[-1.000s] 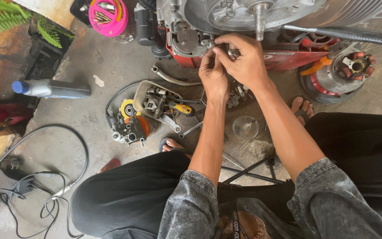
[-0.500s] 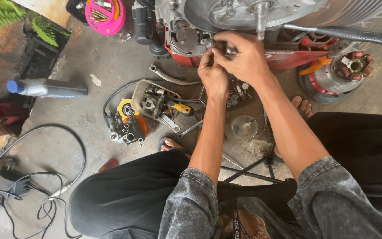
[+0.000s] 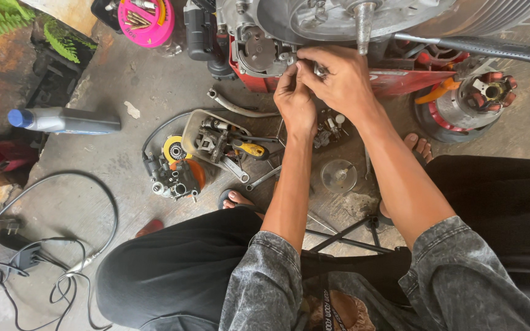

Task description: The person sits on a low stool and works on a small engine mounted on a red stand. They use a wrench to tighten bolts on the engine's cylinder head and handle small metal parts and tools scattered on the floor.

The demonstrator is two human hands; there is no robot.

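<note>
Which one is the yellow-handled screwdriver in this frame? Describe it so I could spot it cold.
Start at the grey engine at the top, where both hands work, and drop to the open parts tray on the concrete below and left of it. The screwdriver lies at the tray's right side, just left of the left forearm. Its stubby yellow-and-black handle stands out from the bare-metal wrenches beside it.
</note>
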